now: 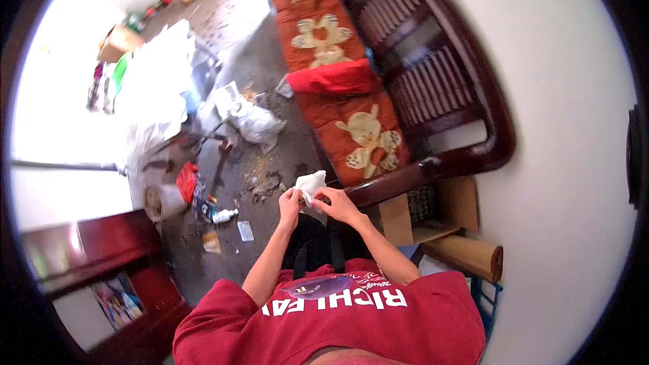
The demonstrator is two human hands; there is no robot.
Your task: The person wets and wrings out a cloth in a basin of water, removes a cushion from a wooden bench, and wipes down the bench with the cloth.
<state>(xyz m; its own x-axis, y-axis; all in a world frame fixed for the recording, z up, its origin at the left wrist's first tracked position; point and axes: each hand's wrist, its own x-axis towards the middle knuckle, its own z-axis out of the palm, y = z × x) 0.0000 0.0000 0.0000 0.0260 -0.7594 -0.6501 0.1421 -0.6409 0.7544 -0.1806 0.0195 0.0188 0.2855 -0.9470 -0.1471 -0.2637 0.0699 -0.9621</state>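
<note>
**One soft white piece [311,182] pinched by the left hand [291,207] and the right hand [336,204]**

The dark grey floor [260,51] spreads out ahead of the fingers and to their left. A carved wooden bench [497,142] runs away from them, ahead and to the right, its near end just beside the right fingers. On its seat lies a long orange cushion [318,111] with pale animal figures. A dark red cabinet [169,290] stands well apart, left of the fingers and nearer the body. An open cardboard box [399,220] sits to their right, and a pale plastic bag [253,122] slumps ahead and left. Beyond the fingers, a folded red cloth [331,78] crosses the cushion. A brown roll [466,257] lies to their right, past the box; a beige roll [162,203] lies well to their left.

The white piece itself, cloth or paper, rises above the fingers: the left ones are clamped on its lower left side, the right ones on its lower right. Left of them, on the floor, are a white bottle [225,215] and, nearer the body, a small pale packet [245,231].
</note>
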